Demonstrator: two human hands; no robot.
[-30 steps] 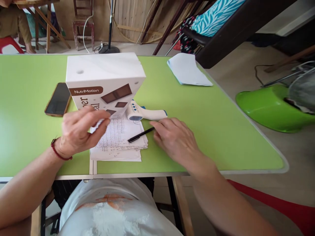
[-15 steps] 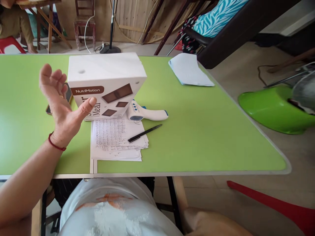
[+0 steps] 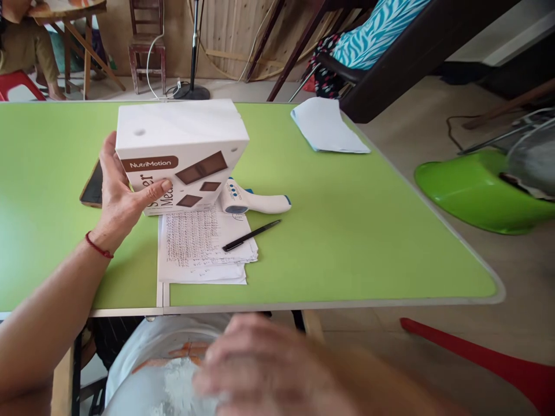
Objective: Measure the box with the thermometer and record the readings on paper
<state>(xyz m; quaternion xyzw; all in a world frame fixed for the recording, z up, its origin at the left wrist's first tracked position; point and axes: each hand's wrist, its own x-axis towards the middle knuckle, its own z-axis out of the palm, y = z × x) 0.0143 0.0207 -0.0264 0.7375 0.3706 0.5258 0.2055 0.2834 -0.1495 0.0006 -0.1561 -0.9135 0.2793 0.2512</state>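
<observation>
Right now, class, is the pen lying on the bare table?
No, the pen rests across the stack of papers, with only its tip reaching past their edge.

The white box stands on the green tabletop, near its middle-left. It is a cardboard carton with a plain white top and a small round dimple near the top's left corner. Its front face carries a brown label reading "NutriMotion", large brown lettering partly covered, and pictures of dark brown rectangular bars. The box looks closed and leans a little, with its front face angled downward. Its lower front edge rests on a sheet of handwritten paper, and a white thermometer lies just beside its right lower corner.
</observation>
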